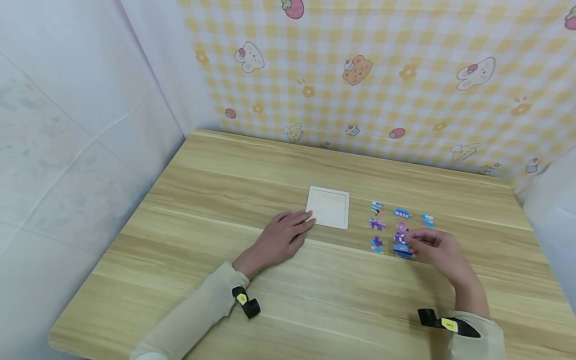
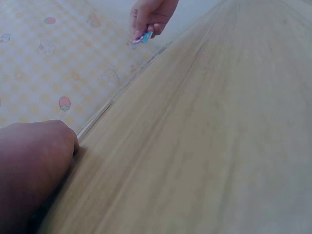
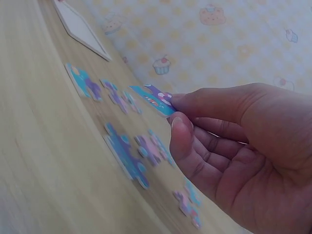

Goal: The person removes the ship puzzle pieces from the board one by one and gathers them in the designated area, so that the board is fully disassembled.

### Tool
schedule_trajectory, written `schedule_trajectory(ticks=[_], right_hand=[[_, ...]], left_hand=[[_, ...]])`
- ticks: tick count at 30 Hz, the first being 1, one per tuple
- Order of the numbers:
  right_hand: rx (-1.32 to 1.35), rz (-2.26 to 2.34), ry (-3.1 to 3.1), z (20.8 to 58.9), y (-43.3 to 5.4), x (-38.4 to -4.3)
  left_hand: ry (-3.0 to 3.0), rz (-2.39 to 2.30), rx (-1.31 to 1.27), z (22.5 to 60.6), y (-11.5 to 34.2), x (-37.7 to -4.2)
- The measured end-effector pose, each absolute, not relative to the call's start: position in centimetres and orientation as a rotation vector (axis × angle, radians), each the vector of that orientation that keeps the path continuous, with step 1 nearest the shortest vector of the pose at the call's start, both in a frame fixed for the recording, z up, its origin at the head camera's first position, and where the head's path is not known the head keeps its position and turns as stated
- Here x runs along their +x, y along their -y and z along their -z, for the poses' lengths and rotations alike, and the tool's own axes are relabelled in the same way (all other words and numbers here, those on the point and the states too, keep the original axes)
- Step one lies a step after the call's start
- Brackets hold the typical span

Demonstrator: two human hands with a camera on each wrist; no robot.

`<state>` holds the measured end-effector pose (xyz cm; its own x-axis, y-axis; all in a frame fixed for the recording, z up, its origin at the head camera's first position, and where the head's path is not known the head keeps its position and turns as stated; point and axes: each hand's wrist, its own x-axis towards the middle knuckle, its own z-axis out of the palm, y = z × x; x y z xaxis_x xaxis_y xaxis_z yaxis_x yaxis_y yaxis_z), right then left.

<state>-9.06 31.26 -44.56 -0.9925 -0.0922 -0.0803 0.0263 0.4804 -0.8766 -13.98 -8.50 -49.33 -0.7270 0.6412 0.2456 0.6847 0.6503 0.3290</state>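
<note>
My right hand [image 1: 438, 250] pinches a blue and purple jigsaw puzzle piece [image 3: 153, 101] between thumb and fingers, held up above the other pieces in the right wrist view. Beneath it lie loose pieces, among them a blue one [image 3: 122, 150] and a purple-pink one [image 3: 147, 148]. My left hand [image 1: 281, 237] lies on the table with fingers extended. Its fingertips touch the lower left corner of a square, pale puzzle tray [image 1: 328, 207]. In the left wrist view, only part of the left hand [image 2: 34, 165] shows, and the right hand with its piece appears far off.
More puzzle pieces lie in loose rows right of the tray, including a blue one [image 1: 402, 214], a purple one [image 1: 377, 224] and a blue-white one [image 1: 428, 220]. The wooden table [image 1: 202, 200] ends at a yellow checked curtain [image 1: 324, 65] behind.
</note>
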Motion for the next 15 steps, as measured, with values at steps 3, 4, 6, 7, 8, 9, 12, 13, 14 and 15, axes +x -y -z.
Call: schedule_trajectory(ticks=[3, 4, 6, 7, 8, 9, 12, 13, 14, 15], right_hand=[[-0.058, 1.577, -2.585, 44.6, -32.3, -8.8], [-0.056, 1.585, -2.583, 44.6, -32.7, -8.7], [-0.044, 1.609, -2.572, 44.6, -33.3, -8.5], [-0.038, 1.621, -2.567, 44.7, -33.6, -8.4], [-0.034, 1.630, -2.563, 44.7, -34.0, -8.3], [-0.025, 1.628, -2.566, 44.7, -34.2, -8.2], [-0.004, 1.601, -2.582, 44.8, -35.0, -7.9], [0.004, 1.579, -2.594, 44.8, -35.2, -7.8], [0.007, 1.556, -2.604, 44.8, -35.4, -7.7], [0.015, 1.536, -2.611, 44.8, -35.6, -7.7]], left_hand=[[2.757, 0.612, -1.110, 49.3, 8.5, -14.0], [2.758, 0.610, -1.110, 49.3, 8.5, -14.0], [2.758, 0.605, -1.108, 49.3, 8.5, -14.1], [2.758, 0.606, -1.108, 49.3, 8.5, -14.1], [2.755, 0.606, -1.108, 49.3, 8.5, -14.1], [2.753, 0.609, -1.108, 49.3, 8.5, -14.1], [2.747, 0.616, -1.110, 49.4, 8.5, -14.0], [2.746, 0.616, -1.109, 49.4, 8.4, -14.0], [2.745, 0.615, -1.109, 49.4, 8.4, -14.0], [2.746, 0.617, -1.108, 49.4, 8.4, -14.1]])
